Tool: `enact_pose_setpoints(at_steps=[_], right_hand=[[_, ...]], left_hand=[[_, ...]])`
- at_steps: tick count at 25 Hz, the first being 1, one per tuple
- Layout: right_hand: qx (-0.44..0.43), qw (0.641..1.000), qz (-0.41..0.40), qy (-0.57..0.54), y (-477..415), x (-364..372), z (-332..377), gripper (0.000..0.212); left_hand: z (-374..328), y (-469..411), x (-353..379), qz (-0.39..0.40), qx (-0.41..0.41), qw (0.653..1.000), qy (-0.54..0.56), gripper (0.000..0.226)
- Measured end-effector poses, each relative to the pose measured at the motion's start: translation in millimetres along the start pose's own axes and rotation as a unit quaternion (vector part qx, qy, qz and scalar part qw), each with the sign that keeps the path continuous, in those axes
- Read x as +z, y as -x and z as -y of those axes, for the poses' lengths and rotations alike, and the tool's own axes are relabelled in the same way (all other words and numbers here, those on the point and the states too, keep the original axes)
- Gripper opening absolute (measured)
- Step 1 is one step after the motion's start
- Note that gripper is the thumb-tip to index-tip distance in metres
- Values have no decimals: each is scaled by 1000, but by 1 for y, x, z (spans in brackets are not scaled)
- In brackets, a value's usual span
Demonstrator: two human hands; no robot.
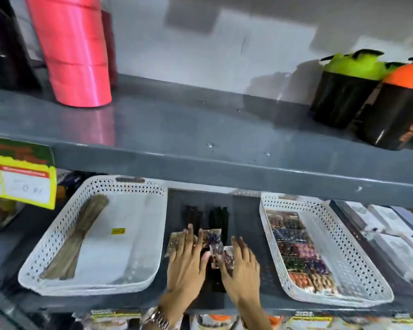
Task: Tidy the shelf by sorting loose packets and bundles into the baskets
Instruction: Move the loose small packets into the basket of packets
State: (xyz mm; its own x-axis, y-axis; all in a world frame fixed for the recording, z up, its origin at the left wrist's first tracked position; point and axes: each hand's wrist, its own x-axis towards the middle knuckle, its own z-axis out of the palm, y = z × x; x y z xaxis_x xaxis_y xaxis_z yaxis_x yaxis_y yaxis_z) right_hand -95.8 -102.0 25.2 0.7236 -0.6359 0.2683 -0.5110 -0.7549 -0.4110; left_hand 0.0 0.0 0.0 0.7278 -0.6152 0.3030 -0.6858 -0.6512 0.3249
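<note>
Several loose packets [211, 244] are shown on the grey lower shelf [246, 234] between two white perforated baskets, partly covered by the left hand [187, 260] and the right hand [242, 263], both laid flat with fingers spread and gripping nothing. Dark bundles [206, 216] are seen just behind the packets; the left basket [129, 246] is occupied by a brown stick bundle [78, 236], the right basket [357, 256] by a row of colourful packets [298, 251]. The upper shelf [200, 129] is occupied by a pink roll [77, 48] and two shaker bottles [367, 96]
</note>
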Motion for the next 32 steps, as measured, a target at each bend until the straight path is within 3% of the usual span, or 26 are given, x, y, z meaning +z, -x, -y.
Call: enact_pose_setpoints(at_steps=[3,8,12,15,18,20,22,25,27,29,32], right_hand=[[79,994,77,9,-5,22,1,88],[55,998,31,24,-3,43,0,60],[125,991,-31,33,1,30,-30,54],[176,982,53,30,6,23,-47,61],[127,992,-24,4,-5,23,-32,74],[19,1000,-8,-23,-29,27,-15,67],[-83,992,91,-12,-58,33,-4,66],[-103,961,253,41,-90,30,0,71],[-111,946,301,54,-92,25,0,67],[-123,950,283,48,-88,21,-2,60],[-99,977,191,9,-70,8,-13,53]], left_hand=[[19,-6,20,34,-26,999,-12,61],[26,2,36,39,-39,998,-17,56],[33,2,35,19,-30,999,-34,58],[31,9,31,10,-14,999,-40,60],[28,22,31,11,15,999,-45,61],[28,25,33,1,14,999,-37,60],[30,25,36,-18,13,999,-37,60],[32,25,38,-31,19,999,-35,59],[31,25,38,-36,20,999,-32,58],[31,26,37,-31,19,999,-33,58],[31,27,34,-13,16,999,-39,58]])
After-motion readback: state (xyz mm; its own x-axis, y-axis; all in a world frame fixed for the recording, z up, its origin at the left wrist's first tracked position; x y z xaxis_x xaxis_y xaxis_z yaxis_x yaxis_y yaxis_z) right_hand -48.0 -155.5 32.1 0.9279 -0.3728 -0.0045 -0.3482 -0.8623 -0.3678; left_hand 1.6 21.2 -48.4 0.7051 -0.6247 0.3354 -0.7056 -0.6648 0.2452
